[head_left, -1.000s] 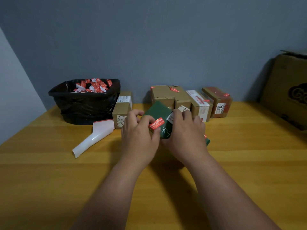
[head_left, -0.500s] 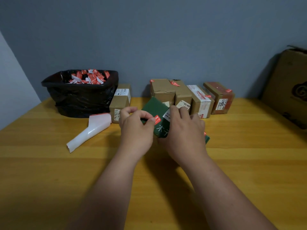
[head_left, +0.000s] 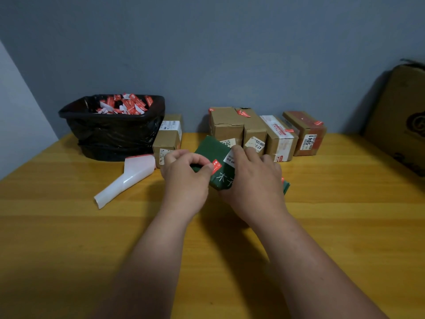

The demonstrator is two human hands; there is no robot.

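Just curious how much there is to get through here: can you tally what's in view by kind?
Small brown cardboard parcels: 5
Green parcel with red sticker: 1
Large cardboard box: 1
Black-bagged bin of sticker scraps: 1
White paper strip: 1
Total: 9
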